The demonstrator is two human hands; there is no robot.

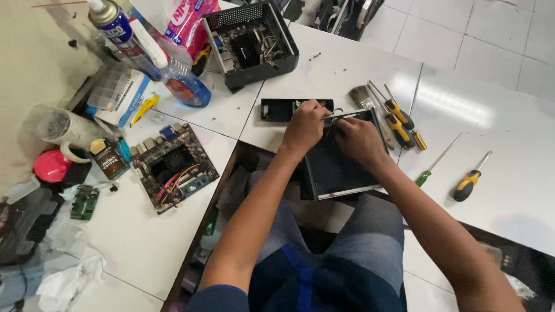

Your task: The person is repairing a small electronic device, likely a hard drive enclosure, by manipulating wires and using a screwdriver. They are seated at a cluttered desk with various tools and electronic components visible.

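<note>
Black metal case panel: leaning on the table edge.
Left hand: pinching its top rim.
Right hand: gripping the panel.

The white tabletop carries a bare circuit board. Beyond the board sits an open black computer case; well right of it lie yellow-handled screwdrivers and a brush.
</note>
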